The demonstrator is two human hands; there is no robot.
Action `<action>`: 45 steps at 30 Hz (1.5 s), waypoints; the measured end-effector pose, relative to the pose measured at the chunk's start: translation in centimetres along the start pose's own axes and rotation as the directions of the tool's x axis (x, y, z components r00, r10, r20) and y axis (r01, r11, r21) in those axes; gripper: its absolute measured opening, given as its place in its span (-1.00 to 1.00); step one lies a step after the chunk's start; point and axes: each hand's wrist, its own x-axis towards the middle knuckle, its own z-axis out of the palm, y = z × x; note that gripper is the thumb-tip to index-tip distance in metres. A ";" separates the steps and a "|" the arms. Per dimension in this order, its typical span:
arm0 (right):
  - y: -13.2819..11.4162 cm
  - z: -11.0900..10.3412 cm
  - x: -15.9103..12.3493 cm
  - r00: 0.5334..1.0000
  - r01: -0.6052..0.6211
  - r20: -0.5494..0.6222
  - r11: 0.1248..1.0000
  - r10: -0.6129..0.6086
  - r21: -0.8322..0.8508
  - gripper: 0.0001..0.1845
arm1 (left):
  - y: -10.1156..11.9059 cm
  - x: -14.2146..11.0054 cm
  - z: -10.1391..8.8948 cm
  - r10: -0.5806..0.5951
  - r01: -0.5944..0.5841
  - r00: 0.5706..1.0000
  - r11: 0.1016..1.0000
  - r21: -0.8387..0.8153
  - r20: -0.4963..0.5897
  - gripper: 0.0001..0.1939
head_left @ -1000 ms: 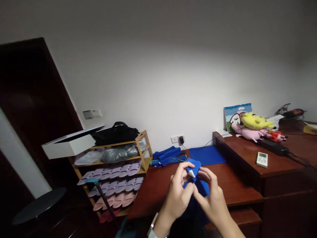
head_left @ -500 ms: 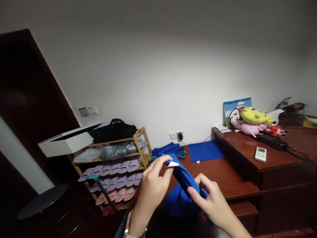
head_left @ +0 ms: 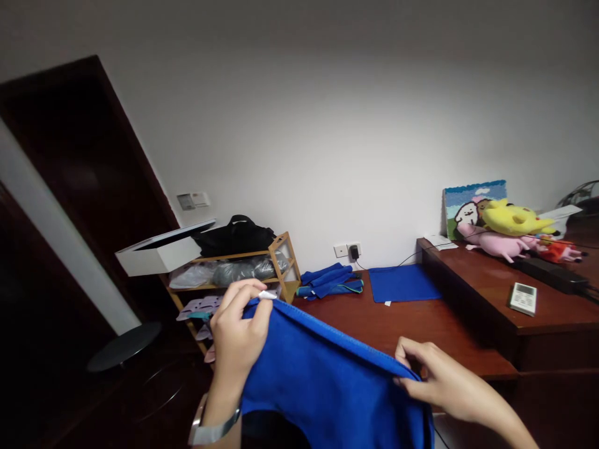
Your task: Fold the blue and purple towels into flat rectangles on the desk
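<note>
From the head camera, the person's got a blue cloth (head_left: pixel 318 380) held up in front of the table (head_left: pixel 412 327), and a fair bit of it is out of sight: the lower part runs off the bottom of the frame, so no telling how long it really is. There's a dark patch under its left side that's too murky to make out. The left hand (head_left: pixel 241 327) pinches the upper left corner, right by a white tag (head_left: pixel 267 295) that's partly covered by fingers. The right hand (head_left: pixel 430 374) has the other end of the top edge between thumb and fingers, though some fingertips are hidden. That edge is pulled pretty straight, slanting from upper left to lower right, with the rest hanging down. Behind the left hand, some slippers (head_left: pixel 199 307) are partly blocked.
</note>
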 end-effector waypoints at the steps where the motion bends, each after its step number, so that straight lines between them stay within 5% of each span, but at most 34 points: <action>1: 0.6 -0.3 0.1 1.000 -0.027 0.003 0.998 0.027 -0.052 -0.90 | -0.6 -0.2 -0.3 -0.058 0.062 0.996 0.996 -0.063 0.063 -0.88; 7: 5.4 0.3 2.7 0.984 -0.153 -0.135 0.942 0.117 -0.299 -0.78 | -3.4 -1.7 -2.2 -0.324 0.444 0.882 0.816 -0.370 0.343 -0.91; 12: 9.8 0.1 4.1 0.944 -0.241 -0.305 0.894 0.126 -0.377 -0.90 | -5.3 -2.8 -5.2 -0.359 0.641 0.758 0.564 -0.521 0.544 -0.76; 16: 11.8 -0.9 3.8 0.881 -0.313 -0.459 0.866 0.112 -0.389 -0.88 | -7.5 -4.0 -7.1 -0.351 0.683 0.695 0.593 -0.425 0.627 -0.70; 19: 12.3 -1.4 3.3 0.829 -0.294 -0.559 0.861 0.013 -0.415 -0.81 | -9.1 -5.0 -8.1 -0.414 0.677 0.703 0.638 -0.367 0.579 -0.65; 25: 13.7 -1.6 2.8 0.729 -0.311 -0.679 0.845 -0.081 -0.435 -0.72 | -11.4 -6.2 -10.2 -0.600 0.670 0.737 0.586 -0.457 0.311 -0.63; 31: 13.9 -2.0 2.3 0.672 -0.328 -0.725 0.818 -0.149 -0.472 -0.66 | -14.5 -8.9 -10.0 -0.524 0.617 0.758 0.769 -0.167 0.388 -0.60; 36: 12.3 -2.5 1.4 0.628 -0.340 -0.731 0.751 -0.267 -0.566 -0.63 | -16.2 -9.9 -8.9 -0.488 0.565 0.669 0.824 0.043 0.561 -0.56; 40: 12.1 -3.2 0.7 0.638 -0.327 -0.706 0.722 -0.307 -0.610 -0.53 | -17.0 -9.9 -9.6 -0.469 0.547 0.679 0.836 0.037 0.565 -0.58; 45: 12.2 -3.3 0.0 0.694 -0.333 -0.682 0.737 -0.231 -0.588 -0.48 | -18.5 -10.3 -11.1 -0.555 0.619 0.722 0.785 -0.027 0.413 -0.54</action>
